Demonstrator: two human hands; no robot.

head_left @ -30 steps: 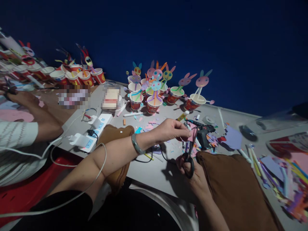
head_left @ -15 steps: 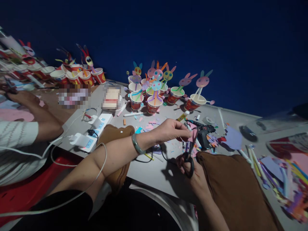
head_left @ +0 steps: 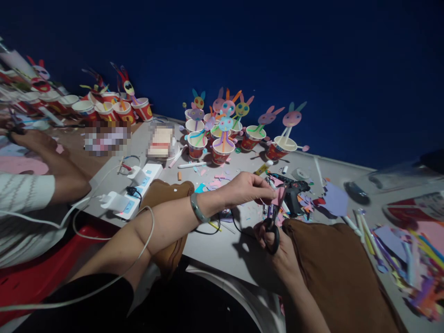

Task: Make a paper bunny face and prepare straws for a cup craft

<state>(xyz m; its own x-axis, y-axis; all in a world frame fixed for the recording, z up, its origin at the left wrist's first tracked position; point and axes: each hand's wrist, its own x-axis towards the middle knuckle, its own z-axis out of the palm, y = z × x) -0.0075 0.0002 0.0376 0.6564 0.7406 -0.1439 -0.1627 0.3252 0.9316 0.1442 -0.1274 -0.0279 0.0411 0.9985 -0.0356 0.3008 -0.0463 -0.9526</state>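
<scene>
Between the thumb and fingers of my left hand (head_left: 251,187) is a small piece of pink paper (head_left: 278,196), held above the table. My right hand (head_left: 274,240) is closed round the black handles of a pair of scissors (head_left: 273,235). The scissor blades point up and away from me and lie against the paper's right edge; whether they are parted is hard to make out. Paper scraps (head_left: 215,182), a black game controller (head_left: 294,196) and a yellow glue stick (head_left: 264,167) lie on the table just beyond my hands.
Paper cups (head_left: 223,150) with rabbit-faced paper figures stand at the back. A white power strip (head_left: 138,194) with cables lies left, near a co-worker's arm (head_left: 69,171). Brown cushions (head_left: 340,273) flank my forearms. Coloured paper strips (head_left: 416,259) are heaped at the right. A cable crosses my left forearm.
Both hands hold nearly the same place, with the scissors still at the pink paper. The co-worker's hand at the far left has shifted slightly.
</scene>
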